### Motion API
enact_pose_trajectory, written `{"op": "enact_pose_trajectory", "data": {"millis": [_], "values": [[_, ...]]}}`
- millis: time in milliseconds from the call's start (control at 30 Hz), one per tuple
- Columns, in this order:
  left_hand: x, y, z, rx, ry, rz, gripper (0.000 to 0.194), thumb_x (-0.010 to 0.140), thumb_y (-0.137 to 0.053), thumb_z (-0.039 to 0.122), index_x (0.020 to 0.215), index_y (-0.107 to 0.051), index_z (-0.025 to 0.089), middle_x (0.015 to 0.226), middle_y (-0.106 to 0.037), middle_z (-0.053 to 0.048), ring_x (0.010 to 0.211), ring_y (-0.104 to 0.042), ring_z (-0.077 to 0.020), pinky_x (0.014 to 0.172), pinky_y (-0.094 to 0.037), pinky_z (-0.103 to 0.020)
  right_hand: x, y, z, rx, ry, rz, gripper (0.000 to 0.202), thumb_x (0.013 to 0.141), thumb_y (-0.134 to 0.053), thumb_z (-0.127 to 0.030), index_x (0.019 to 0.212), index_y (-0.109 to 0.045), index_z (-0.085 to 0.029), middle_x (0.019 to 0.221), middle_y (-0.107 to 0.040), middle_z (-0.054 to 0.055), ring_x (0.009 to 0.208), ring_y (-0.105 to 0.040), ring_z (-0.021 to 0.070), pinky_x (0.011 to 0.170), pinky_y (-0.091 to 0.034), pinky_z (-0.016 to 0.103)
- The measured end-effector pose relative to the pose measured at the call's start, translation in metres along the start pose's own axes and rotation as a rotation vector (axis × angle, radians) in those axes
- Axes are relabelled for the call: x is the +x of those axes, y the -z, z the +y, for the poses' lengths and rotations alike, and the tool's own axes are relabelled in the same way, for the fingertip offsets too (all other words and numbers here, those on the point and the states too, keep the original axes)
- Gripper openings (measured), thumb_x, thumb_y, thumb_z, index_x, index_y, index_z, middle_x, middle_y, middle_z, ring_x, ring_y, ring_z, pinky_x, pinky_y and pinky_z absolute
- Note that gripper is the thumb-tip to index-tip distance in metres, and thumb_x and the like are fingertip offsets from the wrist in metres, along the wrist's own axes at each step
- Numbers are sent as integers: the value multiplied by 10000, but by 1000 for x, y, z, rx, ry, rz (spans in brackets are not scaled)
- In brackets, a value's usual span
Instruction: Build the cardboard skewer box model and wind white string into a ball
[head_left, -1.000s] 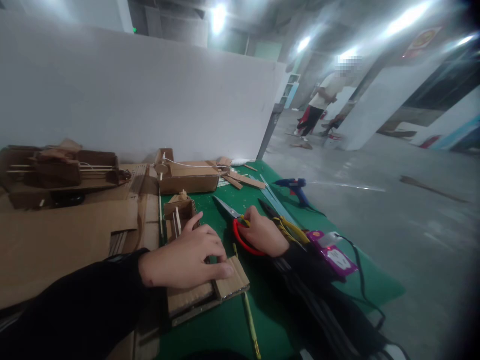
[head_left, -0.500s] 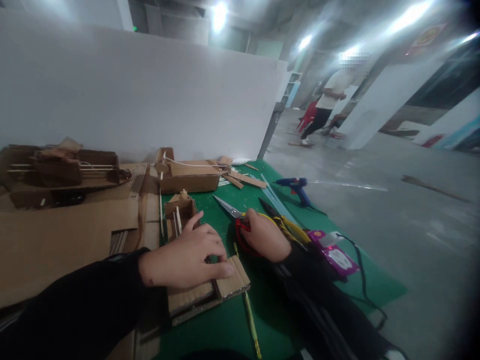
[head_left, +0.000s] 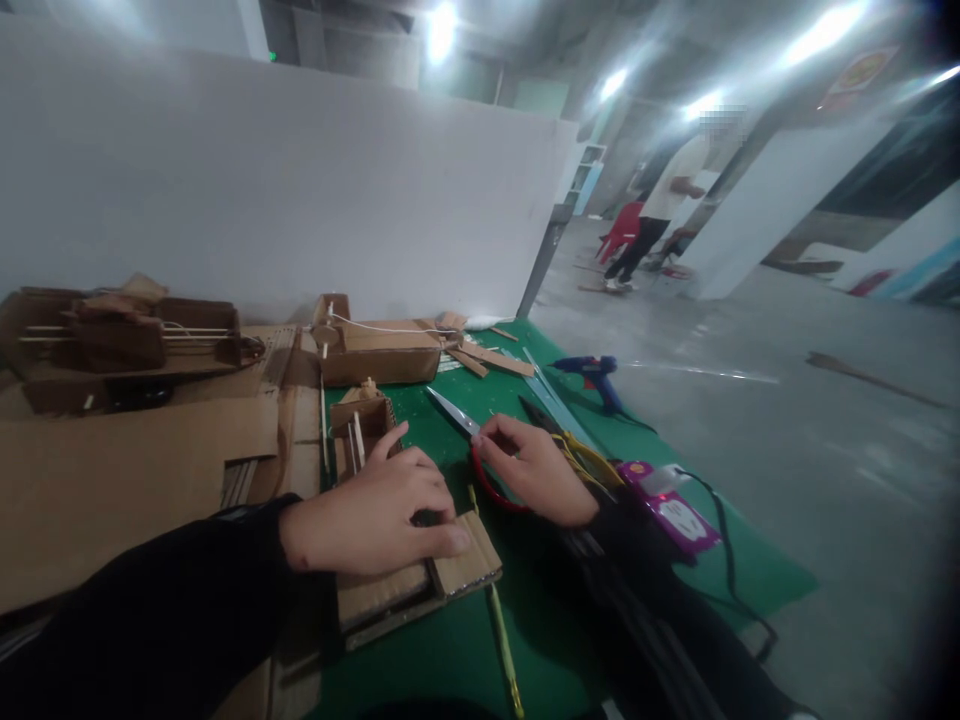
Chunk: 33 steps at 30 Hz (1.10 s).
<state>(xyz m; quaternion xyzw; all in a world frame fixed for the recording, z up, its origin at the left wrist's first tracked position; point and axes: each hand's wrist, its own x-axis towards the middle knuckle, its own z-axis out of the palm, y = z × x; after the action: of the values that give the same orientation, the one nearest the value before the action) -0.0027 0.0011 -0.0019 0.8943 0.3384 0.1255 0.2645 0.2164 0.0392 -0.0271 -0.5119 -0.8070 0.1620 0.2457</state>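
My left hand lies over a small open-topped cardboard box. Its thumb presses on a flat cardboard flap at the near right end, and the curled fingers grip the box's side; the index finger sticks up. Thin wooden sticks cross the box's far end. My right hand is closed at the red-handled scissors, thumb and fingers pinched near the pivot. The blades point away to the far left, over the green table top. Part of the handles is hidden under this hand.
Pliers with yellow handles, a purple box with a black cable and a blue glue gun lie to the right. Cardboard sheets and a larger cardboard build fill the left. A person stands beyond.
My right hand has shifted slightly up on the scissors, its fingers moving from round the handle to near the pivot. My left hand stays on the box. The person in the background has moved slightly.
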Motion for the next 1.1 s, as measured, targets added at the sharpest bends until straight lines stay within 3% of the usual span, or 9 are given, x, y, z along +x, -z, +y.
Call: {"op": "enact_pose_trajectory", "data": {"millis": [300, 1100], "values": [[0, 0, 1, 12, -5, 3, 278, 945, -586, 414, 755, -672, 231, 905, -743, 57, 1083, -592, -173, 1189, 148, -499, -1, -6, 2, 136, 109, -135, 211, 947, -527, -286, 831, -657, -168, 727, -636, -12, 661, -540, 120, 622, -403, 221], [-1, -1, 0, 17, -20, 22, 281, 943, -586, 412, 747, -674, 230, 861, -732, 55, 1065, -591, -168, 1193, 129, -498, 1, -9, 4, 101, 155, -221, 177, 926, -550, -211, 906, -721, -172, 804, -700, 25, 708, -594, 136, 670, -428, 234]]}}
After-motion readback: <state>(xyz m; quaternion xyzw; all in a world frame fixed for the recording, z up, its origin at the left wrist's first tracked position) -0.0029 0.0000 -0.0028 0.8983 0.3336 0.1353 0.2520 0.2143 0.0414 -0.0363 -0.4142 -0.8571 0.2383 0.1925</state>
